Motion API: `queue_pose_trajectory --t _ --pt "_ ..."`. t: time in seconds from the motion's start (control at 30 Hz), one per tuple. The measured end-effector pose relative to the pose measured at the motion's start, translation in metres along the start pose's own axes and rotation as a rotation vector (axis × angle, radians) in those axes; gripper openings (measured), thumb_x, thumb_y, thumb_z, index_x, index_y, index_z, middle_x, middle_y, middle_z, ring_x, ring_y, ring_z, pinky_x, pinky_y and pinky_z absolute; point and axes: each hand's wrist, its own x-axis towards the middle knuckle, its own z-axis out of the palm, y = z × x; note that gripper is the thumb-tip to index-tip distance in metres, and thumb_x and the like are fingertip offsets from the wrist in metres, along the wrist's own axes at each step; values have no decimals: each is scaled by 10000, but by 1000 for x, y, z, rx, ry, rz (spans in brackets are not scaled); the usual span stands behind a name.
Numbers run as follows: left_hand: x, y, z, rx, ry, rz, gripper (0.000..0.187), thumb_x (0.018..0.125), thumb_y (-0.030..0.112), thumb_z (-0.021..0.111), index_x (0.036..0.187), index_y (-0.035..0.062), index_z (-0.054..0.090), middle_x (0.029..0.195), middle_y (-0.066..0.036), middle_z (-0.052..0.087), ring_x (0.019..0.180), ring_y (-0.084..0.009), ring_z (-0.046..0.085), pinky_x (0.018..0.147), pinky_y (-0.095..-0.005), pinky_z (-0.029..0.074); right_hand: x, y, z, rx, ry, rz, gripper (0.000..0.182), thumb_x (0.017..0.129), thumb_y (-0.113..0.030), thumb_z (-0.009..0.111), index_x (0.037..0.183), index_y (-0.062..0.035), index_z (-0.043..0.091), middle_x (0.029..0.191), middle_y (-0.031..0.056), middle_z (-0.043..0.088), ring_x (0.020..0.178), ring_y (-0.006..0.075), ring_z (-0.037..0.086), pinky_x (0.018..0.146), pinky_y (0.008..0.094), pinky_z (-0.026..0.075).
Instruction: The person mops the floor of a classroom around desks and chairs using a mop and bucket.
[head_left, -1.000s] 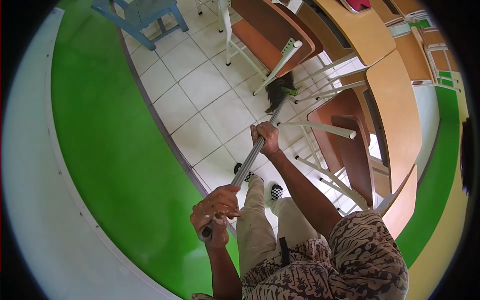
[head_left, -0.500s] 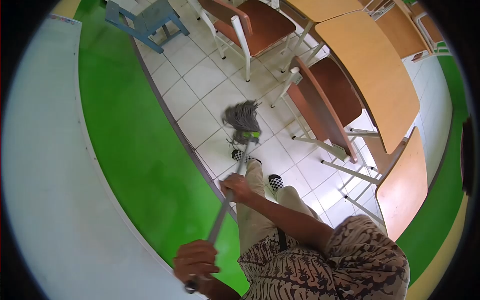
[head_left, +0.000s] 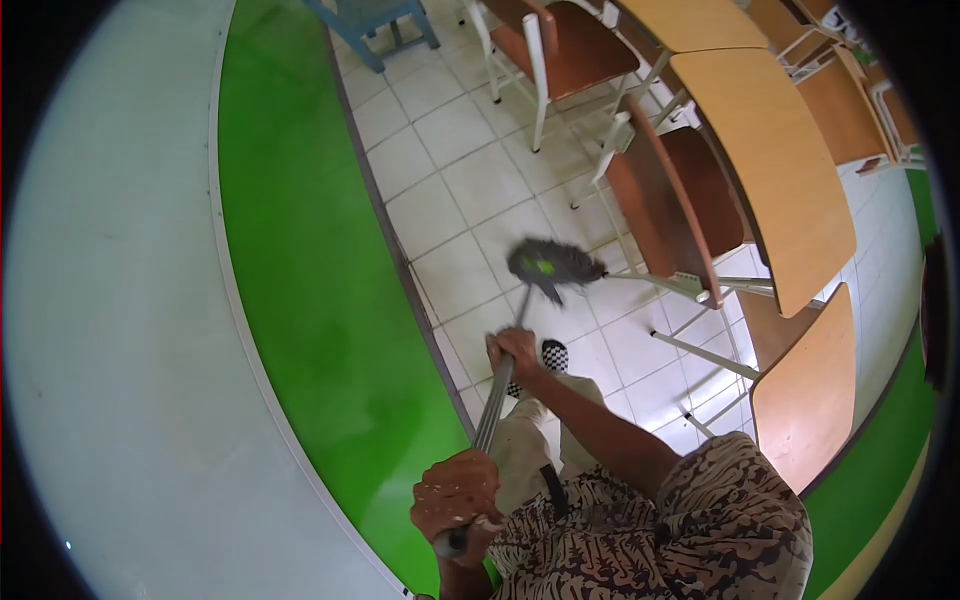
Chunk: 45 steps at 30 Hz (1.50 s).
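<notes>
And round it swung! The string mop (head_left: 552, 262) had swept rightward to just above frame centre, near the brown chair (head_left: 658, 205), seemingly working tiles (head_left: 480, 180) closer in; the right hand (head_left: 514, 352) gripped its pole (head_left: 491, 410), the left hand (head_left: 456, 496) its end.

No lettering, label, brand, number or sign can be read in this view. On the white board (head_left: 120, 300) and the mop handle (head_left: 491, 408), no legible marking can be made out.
</notes>
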Motion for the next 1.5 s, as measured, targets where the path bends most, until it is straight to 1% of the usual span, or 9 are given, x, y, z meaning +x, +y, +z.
queue_pose_trajectory --t 0.1,0.17,0.33,0.7,0.87,0.97,1.03,1.27,1.5 --pt "-29 -36 -15 590 177 113 136 727 65 659 647 12 563 703 -105 608 652 -293 630 576 -383 503 27 37 46 104 -246 -28 169 683 8 646 652 -61 494 559 86 493 508 299 499 513 404 414" --pt "-34 -71 -32 826 210 -39 263 846 152 551 655 -27 527 643 -103 572 494 -224 530 534 -387 481 40 62 82 144 -311 -29 151 690 -7 629 643 -61 495 600 84 514 595 306 521 597 415 429" --pt "-52 -74 -53 721 308 23 231 859 109 508 655 2 490 619 -99 542 452 -212 482 482 -353 439 0 48 129 204 -416 -106 117 709 -47 599 652 -99 511 650 58 543 678 292 542 653 401 426" --pt "-235 44 6 256 843 171 318 897 26 457 591 32 372 500 -75 422 392 -166 339 418 -325 339 -246 -186 -45 394 -737 273 184 715 -98 645 622 -117 487 611 45 533 584 266 558 551 384 431" --pt "-290 4 27 306 897 98 270 850 -113 486 1023 93 460 606 -47 423 403 -131 385 374 -295 350 -326 -175 -106 502 -1201 337 163 627 -128 690 710 -123 549 653 59 570 614 266 609 546 411 451" --pt "-299 33 54 334 883 221 139 888 23 482 771 73 426 499 -38 375 379 -133 331 383 -294 318 -305 -178 -111 527 -1117 205 184 612 -147 693 735 -130 556 643 52 578 604 282 607 534 421 446" --pt "-313 57 60 260 714 264 365 898 119 453 545 73 374 454 -42 375 361 -145 311 391 -296 288 -285 -183 -110 506 -1062 93 195 600 -152 691 720 -143 538 641 41 580 607 284 607 537 412 448" --pt "-297 -32 96 663 782 363 399 832 171 535 474 72 390 411 -54 385 349 -151 393 396 -303 362 -201 -63 -64 321 -739 -78 166 676 -50 609 616 -101 462 605 83 507 610 309 522 617 412 439" --pt "-325 -33 120 59 290 216 400 818 175 559 467 47 415 419 -44 409 347 -153 411 397 -299 378 -201 -86 -171 192 -425 65 174 717 8 619 655 -35 462 608 100 482 590 318 482 538 417 384"
